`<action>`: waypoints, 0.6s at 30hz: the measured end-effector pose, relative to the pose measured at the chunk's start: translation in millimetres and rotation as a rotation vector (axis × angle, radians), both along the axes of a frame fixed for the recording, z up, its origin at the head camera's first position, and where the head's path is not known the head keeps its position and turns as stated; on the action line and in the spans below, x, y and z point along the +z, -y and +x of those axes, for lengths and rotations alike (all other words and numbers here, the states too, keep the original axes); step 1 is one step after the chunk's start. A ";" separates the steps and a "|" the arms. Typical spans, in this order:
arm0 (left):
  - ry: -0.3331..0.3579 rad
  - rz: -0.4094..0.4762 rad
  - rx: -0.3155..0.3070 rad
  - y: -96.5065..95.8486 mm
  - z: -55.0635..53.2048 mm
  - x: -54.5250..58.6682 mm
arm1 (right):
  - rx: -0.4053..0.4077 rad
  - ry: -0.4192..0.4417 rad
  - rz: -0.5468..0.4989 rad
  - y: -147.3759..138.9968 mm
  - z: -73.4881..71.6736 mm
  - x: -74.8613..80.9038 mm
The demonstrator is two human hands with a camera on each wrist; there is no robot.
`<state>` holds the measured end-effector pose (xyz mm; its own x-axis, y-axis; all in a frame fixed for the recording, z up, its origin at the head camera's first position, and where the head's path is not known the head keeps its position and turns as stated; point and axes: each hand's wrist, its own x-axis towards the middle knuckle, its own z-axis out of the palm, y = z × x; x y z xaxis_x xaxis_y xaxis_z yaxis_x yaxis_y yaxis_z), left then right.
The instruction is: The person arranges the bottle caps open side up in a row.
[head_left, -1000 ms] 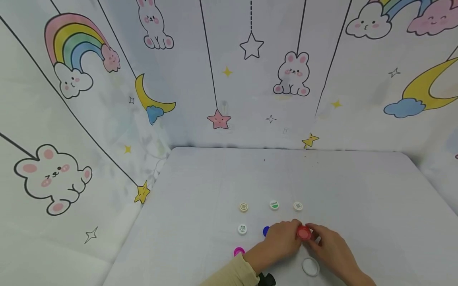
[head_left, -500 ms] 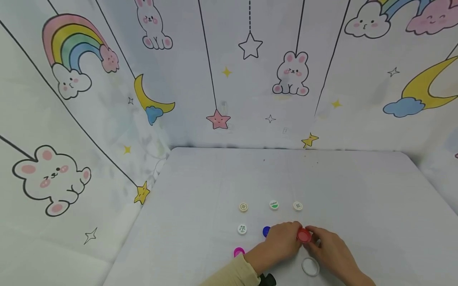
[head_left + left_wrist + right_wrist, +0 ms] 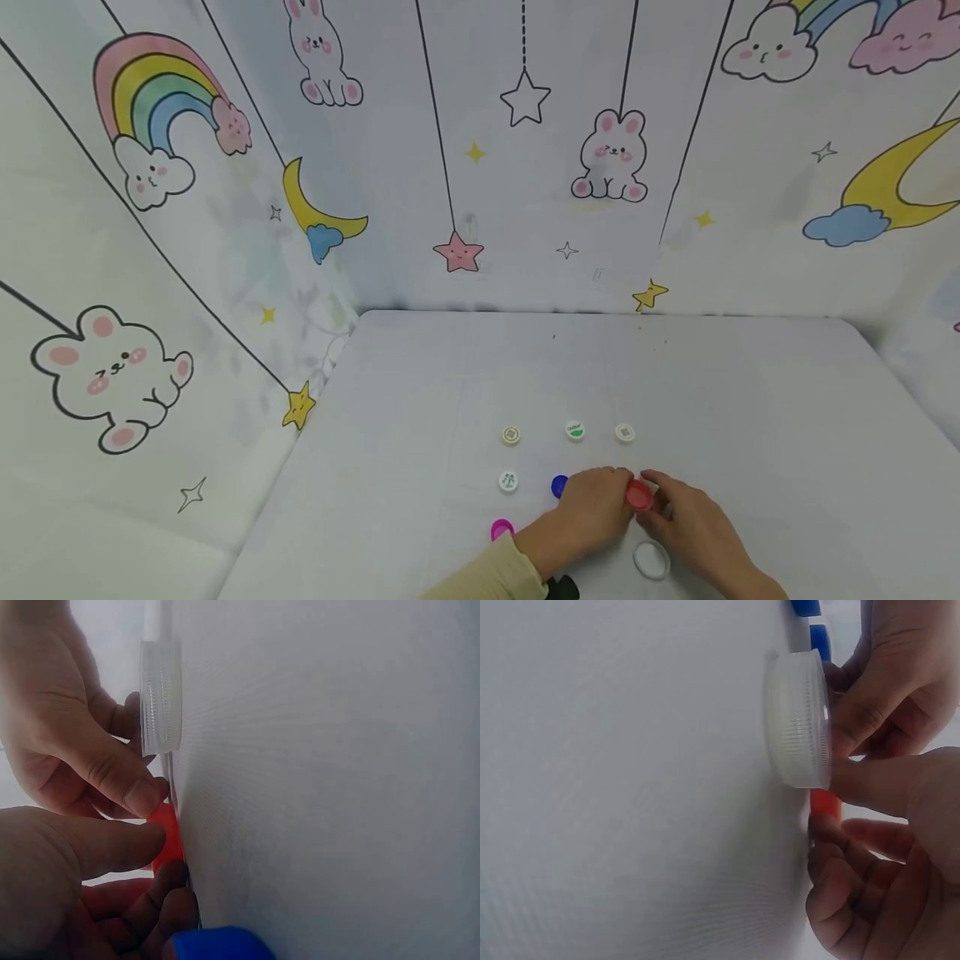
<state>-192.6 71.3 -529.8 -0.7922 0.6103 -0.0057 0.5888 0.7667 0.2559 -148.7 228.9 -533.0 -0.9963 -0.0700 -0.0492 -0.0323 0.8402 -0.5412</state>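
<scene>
Between both hands a red bottle cap (image 3: 639,495) sits at or just above the white table, hollow side up in the head view. My left hand (image 3: 596,507) pinches its left side; the left wrist view shows the thumb and curled fingers on either side of the red cap (image 3: 166,834). My right hand (image 3: 693,523) pinches the cap's right edge between thumb and finger. Closer to me lies a clear ridged lid (image 3: 651,559), which partly hides the red cap (image 3: 826,802) in the right wrist view. A blue cap (image 3: 558,487) is half covered by the left hand.
Left of and beyond the hands lie a beige cap (image 3: 511,435), a green-and-white cap (image 3: 575,431), a pale cap (image 3: 625,432), a white patterned cap (image 3: 508,482) and a magenta cap (image 3: 501,529). A dark object (image 3: 562,588) shows under the left sleeve.
The red cap has shifted slightly toward me and tilted a little, with both hands still holding it. Everything else on the table stays in place.
</scene>
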 end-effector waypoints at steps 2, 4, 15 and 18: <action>-0.001 -0.008 0.002 1.0 -1.1 0.0 | 0.005 -0.002 0.004 0.6 0.1 2.2; 0.003 -0.015 0.009 2.4 -2.1 -0.4 | 0.014 -0.013 0.005 0.8 -0.2 4.3; -0.016 0.042 0.059 18.8 -7.3 2.0 | 0.038 -0.039 -0.031 9.3 -3.0 13.0; -0.007 0.050 0.062 25.7 -8.6 4.9 | 0.040 -0.059 -0.034 14.8 -5.1 13.0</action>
